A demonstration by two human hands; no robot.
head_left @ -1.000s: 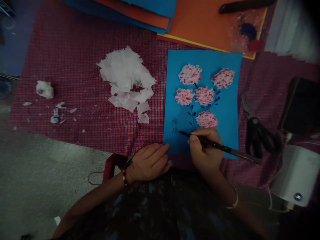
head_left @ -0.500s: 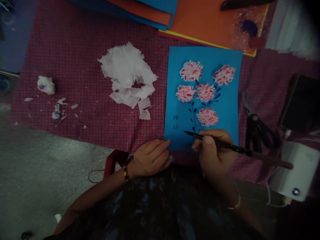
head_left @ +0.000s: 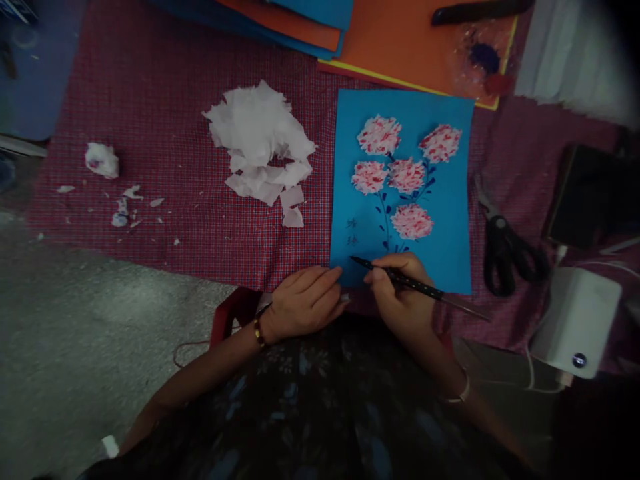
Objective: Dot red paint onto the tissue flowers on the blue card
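Note:
My right hand is closed round a dark, speckled brush pen, its pointed tip over the lower left of a blue sheet. Pink and white textured flowers with dark stems and leaves cover much of that sheet. Two small dark written characters stand in a column just above the tip. My left hand lies flat with fingers stretched out, fingertips at the sheet's lower left corner. Nothing shows in it.
Torn white paper is heaped left of the sheet. Farther left lies a crumpled white wad among scraps. To the right are black-handled scissors, a dark device and a white box with a cable. Orange boards lie behind.
My right hand and the pen have moved left, bringing the tip below the written characters. My left hand stays at the sheet's corner. The whole view has shifted slightly.

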